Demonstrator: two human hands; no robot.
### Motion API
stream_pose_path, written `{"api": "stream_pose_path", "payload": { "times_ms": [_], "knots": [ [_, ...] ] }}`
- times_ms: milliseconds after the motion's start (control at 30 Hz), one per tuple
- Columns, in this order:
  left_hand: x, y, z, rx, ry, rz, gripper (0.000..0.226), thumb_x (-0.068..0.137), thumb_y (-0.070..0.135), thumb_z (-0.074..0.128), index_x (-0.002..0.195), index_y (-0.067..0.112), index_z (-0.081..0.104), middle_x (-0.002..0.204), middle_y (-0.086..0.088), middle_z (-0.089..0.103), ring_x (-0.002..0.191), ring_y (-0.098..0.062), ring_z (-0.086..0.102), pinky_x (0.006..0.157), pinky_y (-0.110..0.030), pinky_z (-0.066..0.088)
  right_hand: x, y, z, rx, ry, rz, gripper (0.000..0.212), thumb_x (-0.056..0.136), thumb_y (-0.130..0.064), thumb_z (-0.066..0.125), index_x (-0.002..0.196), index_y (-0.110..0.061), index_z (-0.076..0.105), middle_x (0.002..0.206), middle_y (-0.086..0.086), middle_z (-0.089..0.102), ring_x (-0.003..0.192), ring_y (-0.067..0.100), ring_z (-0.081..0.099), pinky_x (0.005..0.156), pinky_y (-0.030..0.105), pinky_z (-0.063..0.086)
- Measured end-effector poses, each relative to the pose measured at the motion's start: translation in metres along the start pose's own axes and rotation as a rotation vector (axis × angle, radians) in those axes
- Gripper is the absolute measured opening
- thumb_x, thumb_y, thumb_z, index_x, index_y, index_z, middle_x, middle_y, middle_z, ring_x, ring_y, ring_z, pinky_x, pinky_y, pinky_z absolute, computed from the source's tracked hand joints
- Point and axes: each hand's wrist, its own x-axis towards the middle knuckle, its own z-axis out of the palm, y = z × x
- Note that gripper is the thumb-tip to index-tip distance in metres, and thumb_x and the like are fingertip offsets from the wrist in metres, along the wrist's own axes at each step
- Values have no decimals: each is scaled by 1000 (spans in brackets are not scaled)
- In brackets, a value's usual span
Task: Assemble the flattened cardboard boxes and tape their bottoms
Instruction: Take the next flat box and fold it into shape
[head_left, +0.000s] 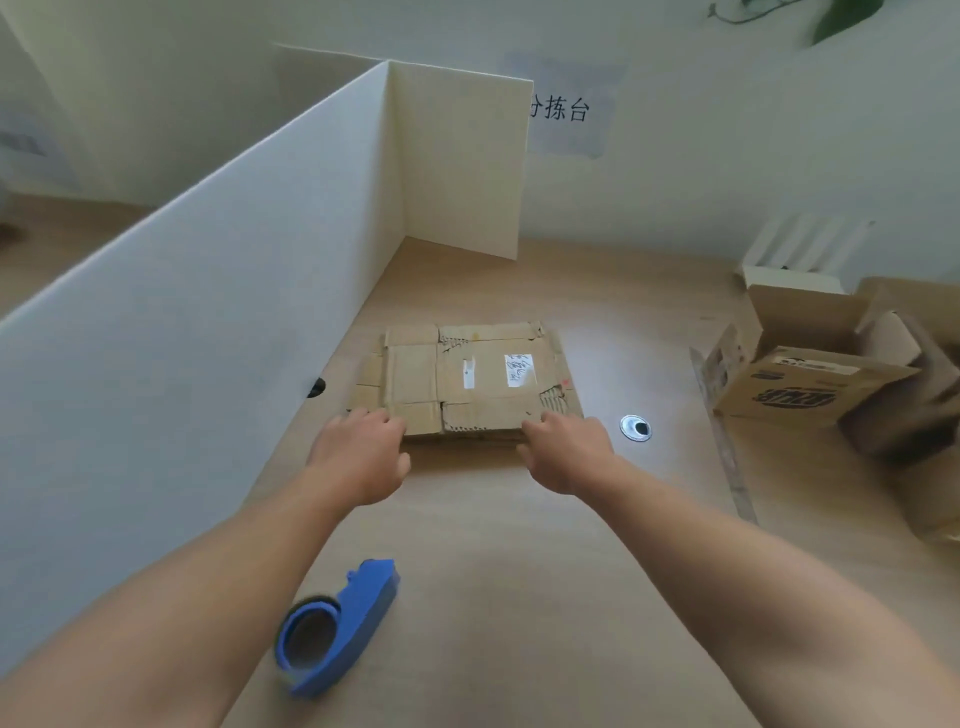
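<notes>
A stack of flattened brown cardboard boxes lies on the wooden table, with white label scraps on the top sheet. My left hand grips the stack's near left corner, fingers curled over its edge. My right hand grips the near right corner the same way. A blue tape dispenser lies on the table close to me, beside my left forearm.
A white partition board runs along the left and turns behind the stack. Assembled open cardboard boxes stand at the right. A round metal cable grommet sits in the table right of the stack. A wall with a paper sign is behind.
</notes>
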Motion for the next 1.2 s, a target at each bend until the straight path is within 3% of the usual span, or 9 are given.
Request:
{"api": "stream_pose_path", "payload": {
  "times_ms": [133, 300, 500, 667, 833, 1000, 1067, 1133, 1200],
  "knots": [
    [60, -21, 12, -84, -16, -48, 42, 95, 39, 44, 133, 24, 51, 132, 1, 55, 122, -23, 49, 90, -38, 41, 59, 6, 2, 85, -20, 140, 33, 101, -40, 38, 120, -19, 55, 117, 7, 59, 105, 31, 58, 74, 37, 38],
    [124, -42, 42, -187, -58, -86, 49, 97, 39, 42, 144, 22, 41, 139, -2, 50, 125, -26, 46, 95, -40, 42, 113, 13, 13, 322, -73, 401, 48, 101, -43, 37, 145, -23, 42, 139, 7, 49, 127, 30, 45, 93, 45, 43],
    [167, -53, 79, -320, -89, -185, 59, 96, 45, 43, 146, 15, 34, 140, -8, 47, 125, -30, 45, 99, -45, 41, 153, 26, 34, 498, 9, 658, 55, 101, -49, 39, 146, -17, 41, 147, 10, 40, 135, 34, 33, 101, 48, 37],
    [173, -54, 97, -517, -91, -311, 70, 93, 52, 51, 147, 12, 31, 142, -12, 38, 131, -34, 39, 105, -46, 39, 166, 23, 57, 730, 11, 785, 56, 98, -53, 45, 136, -12, 46, 137, 15, 47, 126, 38, 46, 104, 51, 42],
    [170, -49, 98, -746, -140, -525, 75, 88, 53, 63, 141, 4, 40, 143, -21, 34, 133, -42, 37, 112, -44, 32, 158, 23, 64, 905, 110, 914, 63, 96, -43, 57, 150, -18, 37, 146, 14, 36, 132, 38, 41, 111, 46, 36],
    [148, -45, 92, -843, -131, -487, 82, 84, 54, 69, 145, 8, 41, 140, -22, 46, 131, -38, 43, 112, -44, 35, 124, 35, 68, 1038, 92, 939, 56, 96, -46, 55, 144, -20, 44, 142, 14, 39, 120, 35, 53, 103, 43, 44],
    [132, -40, 88, -931, -81, -462, 86, 83, 50, 72, 150, 10, 35, 143, -20, 46, 132, -35, 44, 111, -44, 36, 103, 39, 71, 1121, 97, 933, 50, 95, -47, 57, 135, -18, 49, 134, 12, 49, 107, 30, 60, 88, 39, 50],
    [113, -32, 83, -1012, -31, -438, 88, 83, 48, 73, 153, 13, 32, 146, -16, 44, 134, -33, 43, 112, -44, 36, 78, 42, 74, 1200, 122, 928, 43, 94, -46, 60, 123, -16, 52, 125, 9, 57, 95, 24, 62, 68, 32, 47],
    [92, -17, 75, -1085, -1, -392, 88, 84, 49, 73, 154, 16, 31, 148, -12, 41, 136, -29, 42, 113, -44, 36, 49, 44, 76, 1264, 162, 920, 36, 93, -43, 63, 113, -15, 53, 116, 6, 62, 87, 13, 60, 61, 29, 42]
  ]
}}
